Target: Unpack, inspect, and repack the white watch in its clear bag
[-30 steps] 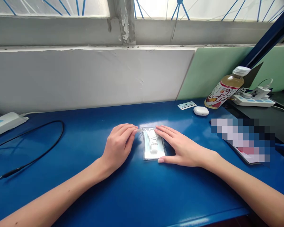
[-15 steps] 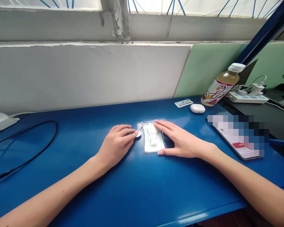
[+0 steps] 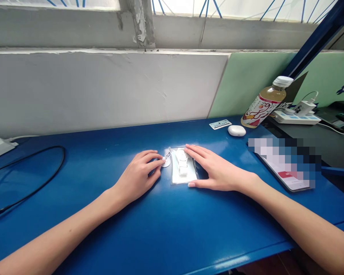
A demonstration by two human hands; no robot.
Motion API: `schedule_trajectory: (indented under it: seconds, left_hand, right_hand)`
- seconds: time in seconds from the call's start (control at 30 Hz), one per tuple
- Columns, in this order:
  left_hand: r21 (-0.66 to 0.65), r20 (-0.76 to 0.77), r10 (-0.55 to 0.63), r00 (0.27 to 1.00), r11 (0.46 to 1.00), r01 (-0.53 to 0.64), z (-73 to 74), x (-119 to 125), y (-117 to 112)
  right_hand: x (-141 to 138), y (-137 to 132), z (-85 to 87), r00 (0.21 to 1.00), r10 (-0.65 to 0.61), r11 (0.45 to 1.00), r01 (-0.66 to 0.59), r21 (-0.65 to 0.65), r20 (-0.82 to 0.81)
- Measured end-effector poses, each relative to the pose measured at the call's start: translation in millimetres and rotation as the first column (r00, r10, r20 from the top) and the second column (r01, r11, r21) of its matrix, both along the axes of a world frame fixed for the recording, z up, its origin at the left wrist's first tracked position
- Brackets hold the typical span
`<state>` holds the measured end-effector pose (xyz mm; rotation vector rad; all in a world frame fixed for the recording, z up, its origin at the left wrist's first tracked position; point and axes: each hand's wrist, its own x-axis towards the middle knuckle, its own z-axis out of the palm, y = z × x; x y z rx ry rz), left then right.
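Observation:
Flat on the blue desk (image 3: 149, 225) lies a small clear plastic pouch (image 3: 176, 179) with a white item (image 3: 182, 168) inside. A short chain at its upper left corner leads to a round white tag (image 3: 166, 163). My left hand (image 3: 140, 172) is left of the pouch, fingers curled, with the index fingertip on the tag's edge; whether the thumb pinches it from below is hidden. My right hand (image 3: 215, 168) rests at the pouch's right side, thumb and fingers stretched apart. Its fingertips touch the upper edge, and the thumb is by the lower right corner.
Behind my right hand are a small printed card (image 3: 220, 124), a white earbud case (image 3: 236, 130) and a leaning drink bottle (image 3: 263, 103). A phone (image 3: 286, 172) lies farther right, near a power strip (image 3: 296, 117). On the left a black cable (image 3: 46, 187) loops near a white adapter (image 3: 0, 147).
The view has shifted slightly. More of the round tag's face shows beside my left fingertips. My right hand keeps its place at the pouch.

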<state>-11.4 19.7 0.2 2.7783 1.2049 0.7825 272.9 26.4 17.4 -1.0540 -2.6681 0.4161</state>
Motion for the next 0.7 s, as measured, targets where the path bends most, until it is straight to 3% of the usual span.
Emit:
schedule_trajectory:
  seconds: [0.13, 0.23, 0.43, 0.7]
  left_hand:
    - [0.08, 0.051, 0.092, 0.994, 0.992, -0.096, 0.8, 3.2, -6.6]
    - [0.063, 0.09, 0.124, 0.988, 0.99, -0.13, 2.5, 6.0, -11.5]
    - [-0.108, 0.041, 0.022, 0.999, 0.994, -0.017, 6.6, 8.3, -15.4]
    - [-0.181, -0.056, -0.038, 0.998, 0.983, 0.027, 5.8, 7.6, -17.2]
  right_hand:
    - [2.2, 1.1, -0.8, 1.0, -0.007, 1.0, 0.007, -0.009, -0.021]
    - [3.7, 2.0, -0.2, 0.999, -0.04, 0.999, 0.04, -0.006, -0.029]
    - [3.3, 2.3, -0.6, 0.999, -0.043, 0.999, 0.042, 0.013, 0.031]
    - [0.1, -0.6, -7.1, 0.999, 0.028, 0.999, -0.027, 0.039, -0.043]
